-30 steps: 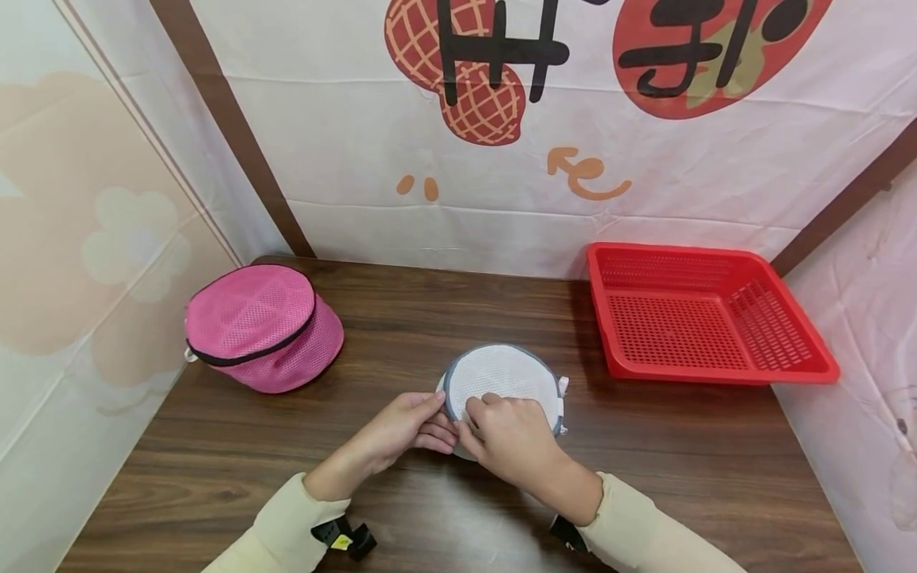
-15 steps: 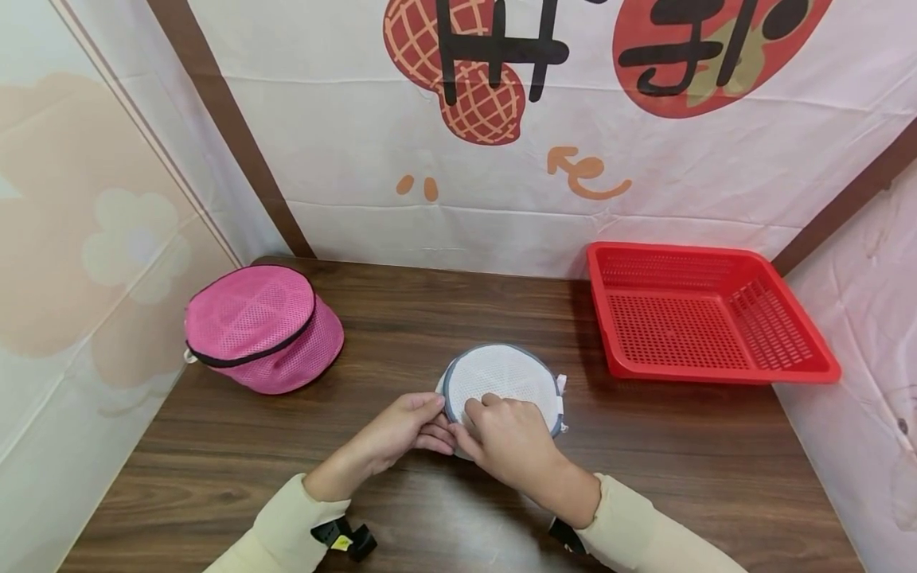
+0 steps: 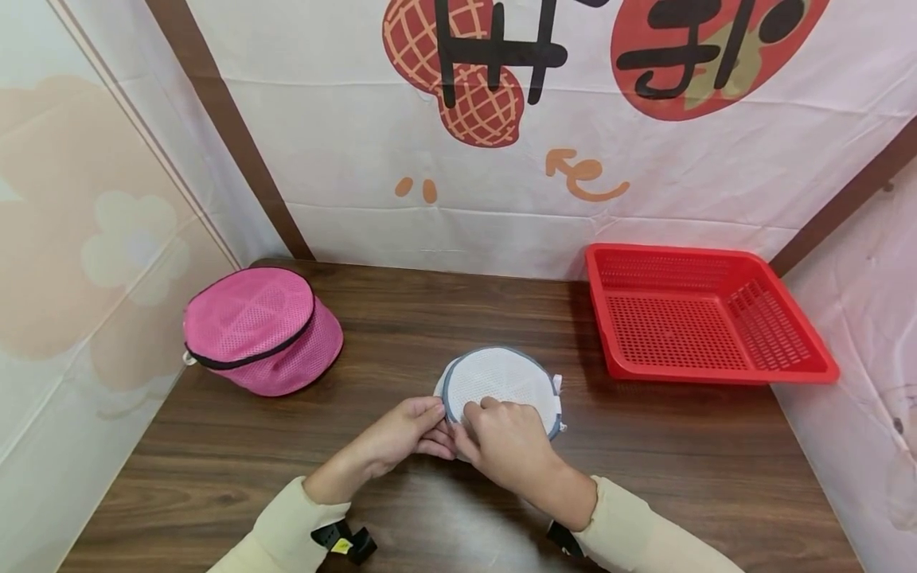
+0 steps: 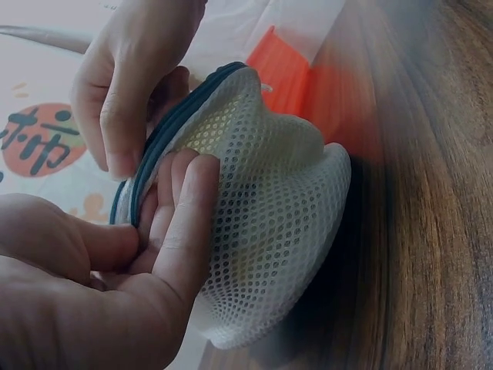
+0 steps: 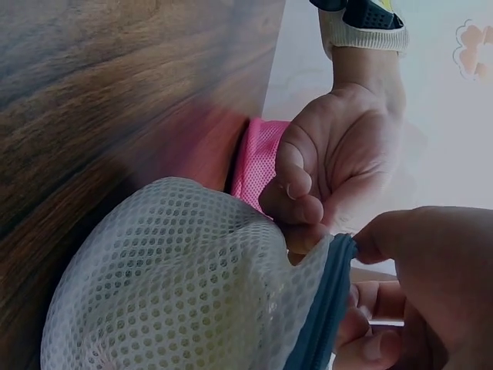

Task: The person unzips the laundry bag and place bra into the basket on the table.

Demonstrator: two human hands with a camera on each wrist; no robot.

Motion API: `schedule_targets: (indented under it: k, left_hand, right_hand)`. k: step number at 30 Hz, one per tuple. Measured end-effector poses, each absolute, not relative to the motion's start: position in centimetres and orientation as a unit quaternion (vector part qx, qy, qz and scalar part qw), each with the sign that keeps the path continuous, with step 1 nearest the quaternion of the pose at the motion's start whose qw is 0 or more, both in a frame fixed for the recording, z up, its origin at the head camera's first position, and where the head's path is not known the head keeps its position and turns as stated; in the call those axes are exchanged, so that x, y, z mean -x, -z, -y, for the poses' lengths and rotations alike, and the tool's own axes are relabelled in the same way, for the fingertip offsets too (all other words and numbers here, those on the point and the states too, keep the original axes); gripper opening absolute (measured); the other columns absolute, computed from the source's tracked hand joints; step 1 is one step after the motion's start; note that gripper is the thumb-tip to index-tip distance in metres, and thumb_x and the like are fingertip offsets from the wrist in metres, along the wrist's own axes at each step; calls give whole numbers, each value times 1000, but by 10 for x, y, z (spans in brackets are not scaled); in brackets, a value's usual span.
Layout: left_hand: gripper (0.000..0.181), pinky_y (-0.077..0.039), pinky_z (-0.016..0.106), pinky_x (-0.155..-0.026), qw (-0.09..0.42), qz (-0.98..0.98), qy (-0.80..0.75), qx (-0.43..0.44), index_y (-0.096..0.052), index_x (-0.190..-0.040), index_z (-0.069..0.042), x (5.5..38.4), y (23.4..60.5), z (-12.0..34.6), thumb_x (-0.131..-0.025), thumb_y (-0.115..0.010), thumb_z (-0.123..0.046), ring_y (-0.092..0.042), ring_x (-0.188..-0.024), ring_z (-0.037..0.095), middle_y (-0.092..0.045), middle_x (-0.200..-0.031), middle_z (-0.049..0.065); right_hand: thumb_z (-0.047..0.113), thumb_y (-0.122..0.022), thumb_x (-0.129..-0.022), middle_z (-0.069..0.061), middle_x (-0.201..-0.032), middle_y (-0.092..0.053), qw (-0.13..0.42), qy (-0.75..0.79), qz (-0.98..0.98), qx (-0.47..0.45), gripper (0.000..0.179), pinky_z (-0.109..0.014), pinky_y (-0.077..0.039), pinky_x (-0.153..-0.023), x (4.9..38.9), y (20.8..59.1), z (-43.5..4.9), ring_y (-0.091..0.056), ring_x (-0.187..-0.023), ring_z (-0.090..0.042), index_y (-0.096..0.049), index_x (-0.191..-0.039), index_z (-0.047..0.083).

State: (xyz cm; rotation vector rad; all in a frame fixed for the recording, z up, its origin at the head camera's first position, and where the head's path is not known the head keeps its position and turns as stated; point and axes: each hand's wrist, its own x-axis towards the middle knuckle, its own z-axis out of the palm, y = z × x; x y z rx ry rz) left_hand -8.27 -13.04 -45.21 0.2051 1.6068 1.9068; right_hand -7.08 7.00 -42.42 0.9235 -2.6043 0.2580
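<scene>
A round white mesh laundry bag with a blue-grey zipper edge stands on the table in front of me. My left hand pinches the near-left part of its rim, thumb on the zipper band and fingers against the mesh side. Over the lid's near side, my right hand has curled fingers and pinches the same zipper edge close to the left hand. The zipper's slider is hidden by the fingers. Something pale yellowish shows faintly through the mesh in both wrist views.
A pink mesh laundry bag with a black zipper stands at the back left. At the back right is a red plastic basket with perforated walls. Printed cloth hangs behind the wooden table and along both sides.
Both hands stay at the near-left rim of the white laundry bag, with the right hand shifting very slightly left. The pink bag and red basket have not moved.
</scene>
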Motion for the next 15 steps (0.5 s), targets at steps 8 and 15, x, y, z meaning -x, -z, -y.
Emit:
schedule_targets:
  k: [8,15]
  left_hand:
    - [28,-63,32,-81,315,-607,-724,-88,-56,-112,15,81,451,129,-110,-36,-4,-70,-84,16,-70,-92,11]
    - [29,-63,31,-81,324,-609,-719,-84,-57,-109,16,78,448,128,-109,-35,-3,-70,-83,15,-70,-91,10]
  right_hand:
    - [33,-78,-78,3,-56,-49,203,-76,915,-340,34,-32,-43,-36,69,424,-69,-55,-47,-16,-52,-64,17]
    - [30,-77,-79,4,-58,-51,184,-64,913,-358,26,-32,-46,-38,68,422,-68,-56,-47,-15,-57,-70,16]
